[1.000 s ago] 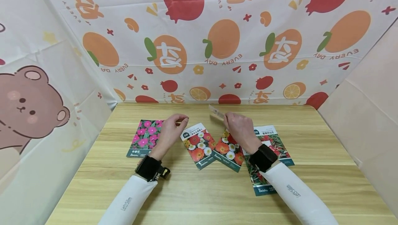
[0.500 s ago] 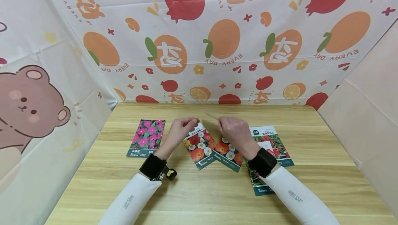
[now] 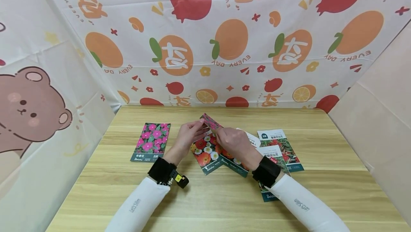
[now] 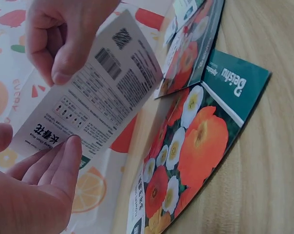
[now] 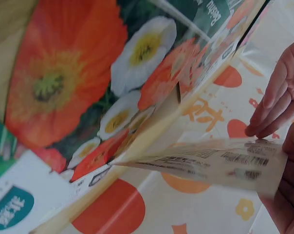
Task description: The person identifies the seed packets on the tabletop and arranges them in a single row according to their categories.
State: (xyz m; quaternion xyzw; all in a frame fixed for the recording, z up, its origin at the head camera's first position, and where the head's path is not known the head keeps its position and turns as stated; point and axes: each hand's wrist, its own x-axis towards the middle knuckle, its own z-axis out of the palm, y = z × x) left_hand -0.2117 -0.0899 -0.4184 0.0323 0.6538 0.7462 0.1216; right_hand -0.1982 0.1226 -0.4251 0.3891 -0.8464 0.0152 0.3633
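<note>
Two hands meet over the middle of a light wooden table (image 3: 321,189), holding one small seed packet between them. Farthest left on the table lies a packet of pink flowers (image 3: 152,142), flat and well apart from the hands. Next comes the left hand (image 3: 189,135), its wrist in a black strap and its sleeve white; the fingers (image 4: 54,165) are nearly straight and lie against one end of the held packet (image 3: 210,121), with the thumb on the other face, so the hand pinches it lightly. The held packet is lifted off the table and tilted, its pink printed front facing up in the head view and its white back, with barcode and small print, turned toward the left wrist camera (image 4: 98,105). The right hand (image 3: 232,143) grips the packet's other end, thumb and curled fingers closed on its edge. Under both hands lie two overlapping packets with orange and white poppies (image 3: 205,155), flat on the wood. Just to the right, partly under the right forearm, lie packets with red and green pictures (image 3: 282,146), and a white packet back (image 3: 253,140) shows beside the right hand.
</note>
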